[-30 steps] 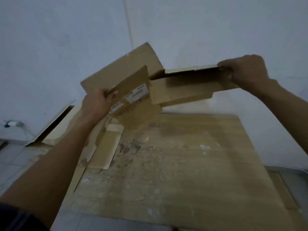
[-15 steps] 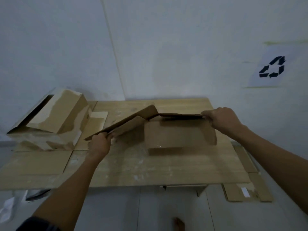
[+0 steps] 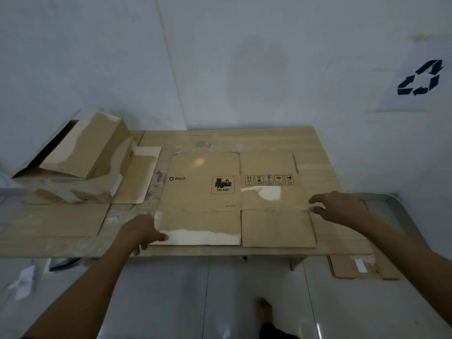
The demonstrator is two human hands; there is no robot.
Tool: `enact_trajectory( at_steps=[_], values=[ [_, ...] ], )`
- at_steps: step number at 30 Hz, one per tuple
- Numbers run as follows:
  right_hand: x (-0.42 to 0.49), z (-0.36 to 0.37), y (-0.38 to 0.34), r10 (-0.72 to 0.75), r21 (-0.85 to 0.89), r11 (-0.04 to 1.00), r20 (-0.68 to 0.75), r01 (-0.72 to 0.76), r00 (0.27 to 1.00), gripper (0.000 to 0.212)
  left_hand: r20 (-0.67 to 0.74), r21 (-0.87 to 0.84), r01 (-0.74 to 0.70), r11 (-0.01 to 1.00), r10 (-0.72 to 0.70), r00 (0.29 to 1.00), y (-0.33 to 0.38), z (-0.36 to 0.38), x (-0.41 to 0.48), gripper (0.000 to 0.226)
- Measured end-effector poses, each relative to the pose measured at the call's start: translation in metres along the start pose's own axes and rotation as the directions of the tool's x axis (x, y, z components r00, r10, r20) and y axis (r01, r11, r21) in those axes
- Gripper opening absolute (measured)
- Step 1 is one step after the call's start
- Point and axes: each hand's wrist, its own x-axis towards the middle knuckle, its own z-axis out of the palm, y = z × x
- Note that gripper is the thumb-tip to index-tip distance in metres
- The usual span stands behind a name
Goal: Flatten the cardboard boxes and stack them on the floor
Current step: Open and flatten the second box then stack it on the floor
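Observation:
A flattened cardboard box with a PICO logo and a UN 3481 label lies spread out on the wooden table. My left hand is at its near left corner, thumb on top of the torn white flap and fingers curled at the edge, pinching it. My right hand hovers at the box's right edge with fingers apart, holding nothing. A second box, still partly folded up and open, stands at the table's left end.
A flat cardboard sheet lies at the table's left front. Flat cardboard rests on the tiled floor under the table's right end. A metal surface adjoins on the right. My foot is below. A recycling sign hangs on the wall.
The box I held bent in the air between both hands now lies flat on the table. My right hand has let go and opened; my left stays at the left corner.

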Motion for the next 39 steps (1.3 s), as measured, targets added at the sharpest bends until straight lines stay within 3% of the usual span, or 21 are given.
enact_trajectory(
  at_steps=[3, 6, 13, 18, 20, 25, 32, 35, 39],
  values=[
    [0.012, 0.004, -0.017, -0.040, 0.070, 0.997, -0.042, 0.043, 0.998, 0.036, -0.249, 0.024, -0.146, 0.989, 0.147, 0.957, 0.016, 0.002, 0.009, 0.041],
    [0.028, 0.018, -0.039, -0.103, 0.109, 0.988, -0.058, 0.109, 0.993, 0.036, -0.345, -0.117, -0.271, 0.955, 0.217, 0.913, 0.038, 0.015, 0.025, 0.041],
    [0.106, 0.069, -0.075, -0.223, 0.080, 0.972, 0.036, 0.219, 0.974, 0.058, -0.314, -0.151, -0.334, 0.930, 0.276, 0.909, 0.084, 0.043, 0.084, 0.071],
    [0.167, 0.109, -0.079, -0.237, 0.139, 0.962, 0.007, 0.234, 0.971, 0.086, -0.421, -0.199, -0.382, 0.903, 0.273, 0.865, 0.106, 0.060, 0.136, 0.063],
    [0.178, 0.126, -0.081, -0.237, 0.148, 0.961, -0.003, 0.235, 0.972, 0.079, -0.475, -0.178, -0.392, 0.903, 0.270, 0.838, 0.110, 0.079, 0.152, 0.058],
    [0.182, 0.143, -0.081, -0.218, 0.125, 0.965, -0.090, 0.229, 0.972, 0.069, -0.555, -0.110, -0.325, 0.939, 0.213, 0.804, 0.114, 0.109, 0.165, 0.071],
    [0.198, 0.120, -0.092, -0.163, 0.158, 0.969, -0.178, 0.192, 0.970, 0.069, -0.601, -0.006, -0.274, 0.962, 0.216, 0.769, 0.117, 0.073, 0.183, 0.066],
    [0.238, 0.104, -0.122, -0.256, 0.103, 0.952, -0.258, 0.290, 0.932, 0.069, -0.555, 0.037, -0.220, 0.975, 0.203, 0.806, 0.115, 0.048, 0.216, 0.077],
    [0.276, 0.112, -0.155, -0.428, -0.055, 0.904, -0.144, 0.425, 0.892, 0.077, -0.513, 0.010, -0.253, 0.968, 0.222, 0.829, 0.107, 0.049, 0.237, 0.087]
  ],
)
